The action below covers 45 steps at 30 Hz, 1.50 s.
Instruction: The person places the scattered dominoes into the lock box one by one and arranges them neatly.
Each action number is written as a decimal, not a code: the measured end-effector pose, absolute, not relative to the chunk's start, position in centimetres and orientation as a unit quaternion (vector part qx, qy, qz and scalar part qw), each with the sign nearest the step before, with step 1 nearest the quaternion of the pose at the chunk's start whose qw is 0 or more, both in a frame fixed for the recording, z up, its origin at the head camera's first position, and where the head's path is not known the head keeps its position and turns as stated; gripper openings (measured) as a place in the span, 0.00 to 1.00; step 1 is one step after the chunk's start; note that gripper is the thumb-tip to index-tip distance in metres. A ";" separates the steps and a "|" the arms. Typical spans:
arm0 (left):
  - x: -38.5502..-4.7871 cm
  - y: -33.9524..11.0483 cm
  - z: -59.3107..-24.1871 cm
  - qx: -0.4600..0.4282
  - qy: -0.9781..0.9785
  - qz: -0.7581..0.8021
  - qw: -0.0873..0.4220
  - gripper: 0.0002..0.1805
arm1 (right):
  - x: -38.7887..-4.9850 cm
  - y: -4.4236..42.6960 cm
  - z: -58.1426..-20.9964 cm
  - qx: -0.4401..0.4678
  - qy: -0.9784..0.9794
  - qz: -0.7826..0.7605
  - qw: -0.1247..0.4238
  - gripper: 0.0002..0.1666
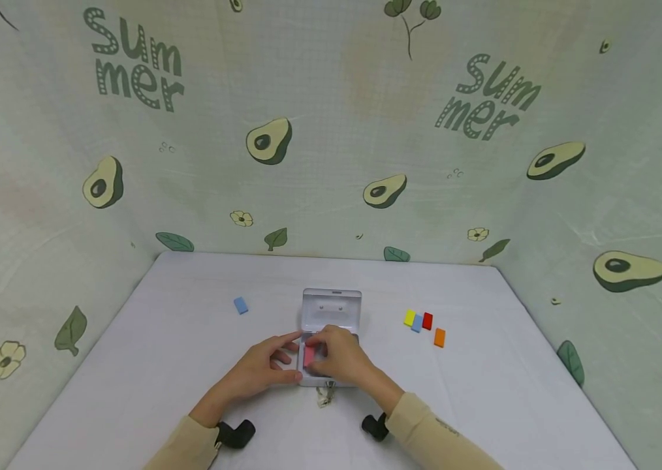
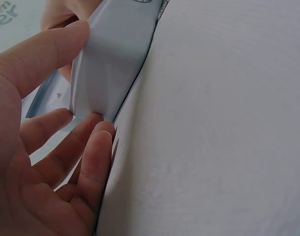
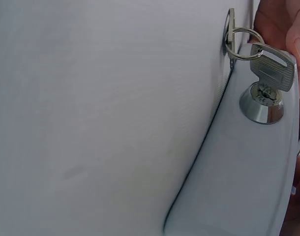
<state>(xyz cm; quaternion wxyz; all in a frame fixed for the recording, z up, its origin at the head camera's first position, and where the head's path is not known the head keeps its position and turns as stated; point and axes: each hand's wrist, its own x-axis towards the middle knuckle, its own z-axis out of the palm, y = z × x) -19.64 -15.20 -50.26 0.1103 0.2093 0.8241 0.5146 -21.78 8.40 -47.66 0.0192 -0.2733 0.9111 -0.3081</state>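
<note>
A grey metal box (image 1: 300, 365) stands with its lid (image 1: 331, 308) raised. At its left side my left hand (image 1: 256, 367) holds the wall, thumb near the front corner; in the left wrist view that hand's fingertips touch the box (image 2: 110, 59). Over the box's inside, my right hand (image 1: 343, 356) pinches a pink block (image 1: 309, 356) between thumb and fingers. The right hand hides much of the interior. In the right wrist view a key (image 3: 273, 69) sits in the front lock (image 3: 262, 105), with a ring (image 3: 244, 30) attached.
A blue block (image 1: 240, 305) lies at the back left. Right of the box are a yellow block (image 1: 410, 317), another blue block (image 1: 416, 323), a red block (image 1: 427, 320) and an orange block (image 1: 439, 337). Patterned cloth (image 1: 331, 150) surrounds the white table (image 1: 484, 405).
</note>
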 end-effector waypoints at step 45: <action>-19.6 -15.1 -50.5 0.198 0.843 0.490 0.101 0.45 | -21.9 8.5 -48.3 -0.328 0.916 -0.231 0.003 0.21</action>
